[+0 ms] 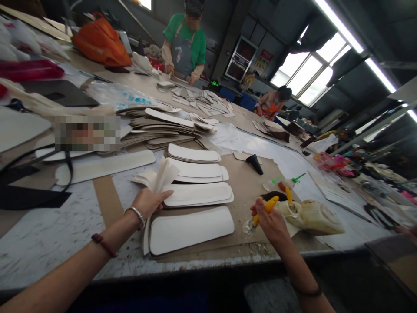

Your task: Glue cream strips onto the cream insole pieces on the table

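My left hand (148, 205) is at the left end of a stack of long white panels (200, 193) with rounded corners. Its fingers close on the panel edge, one fingertip lying on top. Thin pale sheets (167, 174) curl up just behind this hand. Nearest me lies another white panel (192, 230), and two more stacks sit farther back in the row. In my right hand (272, 221) is a yellow-handled brush (267, 208), its whitish, messy end low over the brown board (241, 195). Beside that hand, a pale plastic container (316, 217) lies on its side.
Several grey-brown panels are piled (156, 126) behind the row. A black cone (254, 164) and small green-tipped bottles (286, 182) lie at the right. Black straps (35, 174) are at the left. A co-worker in green (187, 43) stands across the table.
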`<action>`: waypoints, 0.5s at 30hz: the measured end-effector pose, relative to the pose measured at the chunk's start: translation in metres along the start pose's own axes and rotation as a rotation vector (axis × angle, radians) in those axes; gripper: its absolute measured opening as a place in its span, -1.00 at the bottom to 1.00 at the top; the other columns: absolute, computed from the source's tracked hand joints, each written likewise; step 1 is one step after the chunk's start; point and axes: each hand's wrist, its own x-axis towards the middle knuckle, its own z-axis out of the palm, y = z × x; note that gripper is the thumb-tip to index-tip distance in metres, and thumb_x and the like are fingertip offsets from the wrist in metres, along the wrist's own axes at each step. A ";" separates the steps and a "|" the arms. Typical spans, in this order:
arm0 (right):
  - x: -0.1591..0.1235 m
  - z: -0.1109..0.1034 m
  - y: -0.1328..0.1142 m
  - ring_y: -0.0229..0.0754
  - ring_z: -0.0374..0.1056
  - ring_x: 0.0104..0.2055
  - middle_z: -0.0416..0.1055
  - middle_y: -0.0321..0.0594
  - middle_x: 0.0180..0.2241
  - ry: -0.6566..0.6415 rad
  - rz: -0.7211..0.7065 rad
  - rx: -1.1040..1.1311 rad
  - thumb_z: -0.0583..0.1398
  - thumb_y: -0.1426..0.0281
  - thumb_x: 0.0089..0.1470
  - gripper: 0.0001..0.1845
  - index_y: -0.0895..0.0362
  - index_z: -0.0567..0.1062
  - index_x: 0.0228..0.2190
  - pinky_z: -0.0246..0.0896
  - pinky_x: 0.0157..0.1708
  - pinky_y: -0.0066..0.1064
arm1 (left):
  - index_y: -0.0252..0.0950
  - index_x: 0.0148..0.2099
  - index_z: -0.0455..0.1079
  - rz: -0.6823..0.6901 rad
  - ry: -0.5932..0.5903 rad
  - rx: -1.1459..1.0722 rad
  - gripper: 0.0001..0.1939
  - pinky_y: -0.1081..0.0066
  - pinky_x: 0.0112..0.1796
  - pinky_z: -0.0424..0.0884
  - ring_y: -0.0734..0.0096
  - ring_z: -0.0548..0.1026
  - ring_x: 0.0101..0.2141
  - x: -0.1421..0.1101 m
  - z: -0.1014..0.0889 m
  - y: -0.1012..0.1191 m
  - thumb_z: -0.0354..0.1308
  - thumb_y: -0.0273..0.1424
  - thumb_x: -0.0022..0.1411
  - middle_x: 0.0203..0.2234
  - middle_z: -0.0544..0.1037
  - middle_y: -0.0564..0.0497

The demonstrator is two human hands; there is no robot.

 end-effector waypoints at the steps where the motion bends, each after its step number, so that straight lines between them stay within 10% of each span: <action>1: -0.007 0.002 -0.005 -0.22 0.23 -0.59 0.35 -0.19 -0.56 -0.033 0.070 0.207 -0.03 -0.07 0.06 -0.45 0.15 0.41 -0.49 0.12 -0.62 -0.41 | -0.29 -0.80 0.20 0.006 0.004 -0.017 -0.56 0.44 -0.64 0.12 0.50 0.21 -0.76 -0.001 -0.001 0.000 0.24 -0.15 -0.15 -0.88 0.28 0.04; 6: -0.049 0.031 -0.043 -0.34 0.23 -0.60 0.38 -0.26 -0.50 -0.234 0.230 0.846 0.20 -0.07 -0.13 -0.46 0.18 0.42 -0.40 0.17 -0.65 -0.53 | -0.28 -0.73 0.20 0.001 -0.012 -0.099 -0.67 0.47 -0.66 0.04 0.56 0.13 -0.77 -0.022 -0.022 -0.008 0.23 -0.21 -0.20 -0.91 0.19 0.15; 15: -0.079 0.109 -0.069 -0.25 0.36 -0.45 0.45 -0.20 -0.38 -0.396 0.127 0.925 0.23 0.12 -0.03 -0.64 0.17 0.43 -0.36 0.33 -0.42 -0.40 | -0.31 -0.60 0.25 -0.148 -0.270 -0.259 -0.64 0.52 -0.67 0.00 0.62 0.09 -0.77 -0.083 -0.037 -0.051 0.21 -0.11 -0.23 -0.88 0.20 0.19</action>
